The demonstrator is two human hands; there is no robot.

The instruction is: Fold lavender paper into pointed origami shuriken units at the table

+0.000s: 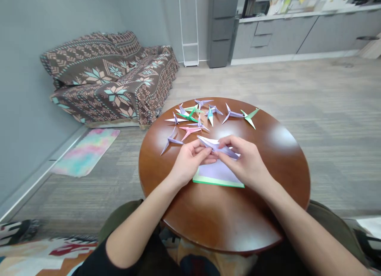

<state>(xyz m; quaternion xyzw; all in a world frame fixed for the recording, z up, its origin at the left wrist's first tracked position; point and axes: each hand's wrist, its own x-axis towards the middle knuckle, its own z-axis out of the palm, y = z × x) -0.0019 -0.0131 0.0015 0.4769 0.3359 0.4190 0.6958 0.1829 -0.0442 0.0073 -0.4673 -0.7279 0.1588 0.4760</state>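
Note:
A partly folded piece of lilac origami paper is held between my two hands, just above a stack of paper. My left hand pinches its left end between thumb and fingers. On the other side, my right hand grips the right part, thumb below and fingers on top. Under them lies the stack of square paper, a lilac sheet uppermost with green edges showing beneath. Several folded paper figures lie beyond my hands, among them a pink one, a green one and a lilac one.
All this rests on a round brown wooden table with a glossy top. A sofa under a patterned cover stands back left, near a pastel mat. Grey kitchen cabinets line the far wall.

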